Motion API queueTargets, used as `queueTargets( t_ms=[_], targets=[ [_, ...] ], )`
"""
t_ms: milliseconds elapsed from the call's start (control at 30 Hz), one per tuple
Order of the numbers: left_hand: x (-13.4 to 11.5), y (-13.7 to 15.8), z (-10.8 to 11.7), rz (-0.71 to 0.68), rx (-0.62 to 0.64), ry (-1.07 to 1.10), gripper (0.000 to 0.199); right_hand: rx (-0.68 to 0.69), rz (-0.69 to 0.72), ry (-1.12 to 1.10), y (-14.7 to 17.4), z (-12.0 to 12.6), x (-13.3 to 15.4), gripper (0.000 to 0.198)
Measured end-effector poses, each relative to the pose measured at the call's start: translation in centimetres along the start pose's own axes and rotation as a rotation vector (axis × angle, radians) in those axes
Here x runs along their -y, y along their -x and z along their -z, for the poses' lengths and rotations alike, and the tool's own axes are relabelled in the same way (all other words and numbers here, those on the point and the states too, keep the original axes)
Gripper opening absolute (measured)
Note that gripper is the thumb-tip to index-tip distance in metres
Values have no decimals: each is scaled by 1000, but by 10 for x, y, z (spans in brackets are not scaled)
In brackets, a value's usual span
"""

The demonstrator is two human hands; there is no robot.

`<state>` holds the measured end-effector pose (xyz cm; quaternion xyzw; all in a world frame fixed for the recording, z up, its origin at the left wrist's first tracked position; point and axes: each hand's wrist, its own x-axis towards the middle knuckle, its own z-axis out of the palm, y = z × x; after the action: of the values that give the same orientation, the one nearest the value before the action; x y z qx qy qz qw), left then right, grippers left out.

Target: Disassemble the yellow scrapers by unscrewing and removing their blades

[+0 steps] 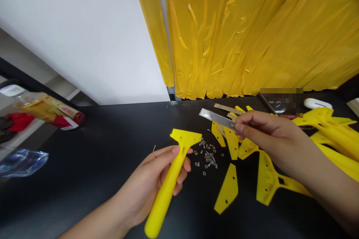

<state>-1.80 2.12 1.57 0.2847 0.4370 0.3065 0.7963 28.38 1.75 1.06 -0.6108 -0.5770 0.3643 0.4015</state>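
One yellow handle [165, 194] with a flared, flat head is held in the left hand [153, 175], thumb on its neck and fingers curled behind, over the front of the black bench [98, 149]. Beyond the head and to its right, apart from it, a metal blade [215, 117] is pinched at one end between the thumb and fingers of the right hand [269, 130]. Loose screws and nuts [209, 157] are scattered just right of the left hand. Near them rests a yellow plate [227, 190] with two holes; more yellow handles [266, 183] lie partly under the right forearm. Farther back are a phone [276, 104] and a white case [318, 103], before wrinkled yellow sheeting [238, 33]. Off left sit a red-and-yellow package [53, 112] and crumpled clear bluish plastic [24, 162].
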Motion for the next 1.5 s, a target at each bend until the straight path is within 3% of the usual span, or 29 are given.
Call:
queueTargets(
  t_ms=[333, 533, 900, 1167, 1500],
  targets=[
    [6, 2, -5, -85, 113, -126, 22, 218, -58, -315, 13, -19, 16, 25],
    [15, 7, -12, -57, 128, -92, 20, 266, -58, -193, 22, -34, 17, 20],
    [31, 4, -10, -59, 156, -122, 37, 286, -64, -100, 30, -49, 13, 18],
    [28, 4, -7, -81, 160, -206, 35, 323, 3, -118, 28, -49, 18, 12],
    [25, 2, -6, -75, 167, -292, 43, 381, -36, -97, 28, -49, 17, 12]
  ],
)
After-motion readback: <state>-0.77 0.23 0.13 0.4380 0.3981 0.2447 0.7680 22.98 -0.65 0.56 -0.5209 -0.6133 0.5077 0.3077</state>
